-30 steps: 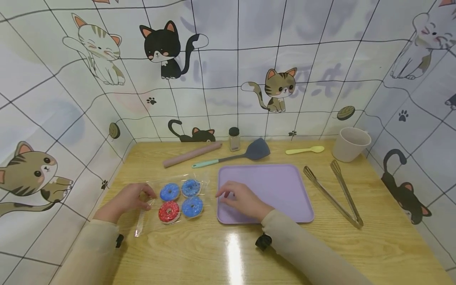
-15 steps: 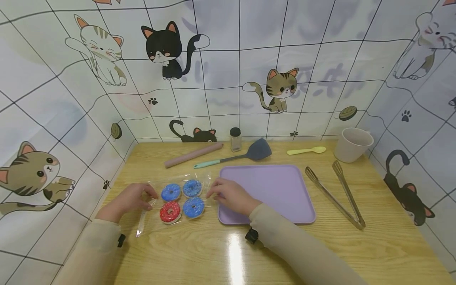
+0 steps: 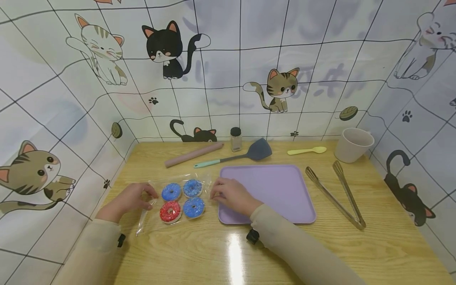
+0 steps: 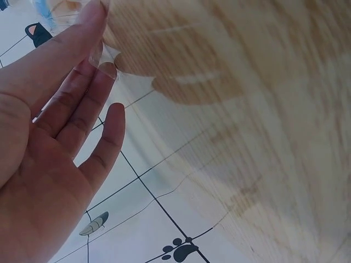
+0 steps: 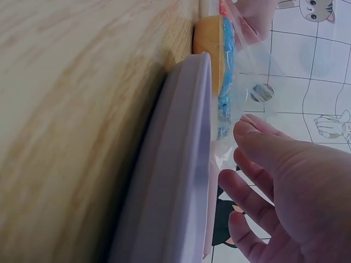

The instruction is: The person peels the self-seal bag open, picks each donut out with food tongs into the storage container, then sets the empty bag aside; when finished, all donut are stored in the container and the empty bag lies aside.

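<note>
Left hand [image 3: 125, 200] pinches the bag [image 3: 173, 201] of donuts at its left edge; right hand [image 3: 233, 194] pinches its right edge, by the tray [image 3: 281, 190]. Best pull evenly, keeping the bag flat on the counter [image 3: 221, 253].

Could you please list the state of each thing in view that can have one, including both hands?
Left hand: pinches the bag's left edge.
Right hand: pinches the bag's right edge.
Clear bag: flat on the table, four donuts inside.
Purple tray: flat, nothing on it but the right hand.
Tongs: lying spread open.
Cup: upright, contents hidden.
Spice jar: upright, capped.
Spatula: lying flat.
</note>
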Action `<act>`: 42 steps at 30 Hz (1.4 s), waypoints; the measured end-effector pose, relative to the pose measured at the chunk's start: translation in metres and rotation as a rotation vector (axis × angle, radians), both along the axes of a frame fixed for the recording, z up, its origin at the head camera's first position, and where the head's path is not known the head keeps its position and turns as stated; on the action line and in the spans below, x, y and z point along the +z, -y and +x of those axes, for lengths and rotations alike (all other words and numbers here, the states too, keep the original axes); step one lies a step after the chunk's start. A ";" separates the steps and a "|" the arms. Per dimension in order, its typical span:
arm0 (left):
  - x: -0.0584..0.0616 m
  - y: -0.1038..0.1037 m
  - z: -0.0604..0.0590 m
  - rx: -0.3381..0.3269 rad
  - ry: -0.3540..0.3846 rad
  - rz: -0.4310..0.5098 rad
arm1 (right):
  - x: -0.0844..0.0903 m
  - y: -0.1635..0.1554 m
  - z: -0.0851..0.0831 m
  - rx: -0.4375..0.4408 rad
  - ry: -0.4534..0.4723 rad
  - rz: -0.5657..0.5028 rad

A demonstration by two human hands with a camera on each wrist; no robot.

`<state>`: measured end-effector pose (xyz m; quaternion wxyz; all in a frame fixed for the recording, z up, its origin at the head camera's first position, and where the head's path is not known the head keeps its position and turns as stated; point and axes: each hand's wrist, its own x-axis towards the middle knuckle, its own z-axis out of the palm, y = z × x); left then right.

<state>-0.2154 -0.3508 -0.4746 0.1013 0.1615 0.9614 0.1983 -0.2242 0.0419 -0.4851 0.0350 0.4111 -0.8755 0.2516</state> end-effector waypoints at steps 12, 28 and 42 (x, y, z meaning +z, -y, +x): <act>0.000 0.000 -0.002 -0.027 -0.003 -0.003 | -0.009 -0.009 0.000 -0.058 -0.012 0.014; 0.005 0.003 0.002 -0.013 0.002 0.021 | -0.007 -0.023 0.002 -0.109 -0.010 0.037; 0.001 0.000 -0.002 -0.023 0.002 0.002 | -0.010 -0.037 -0.004 -0.097 0.231 -0.193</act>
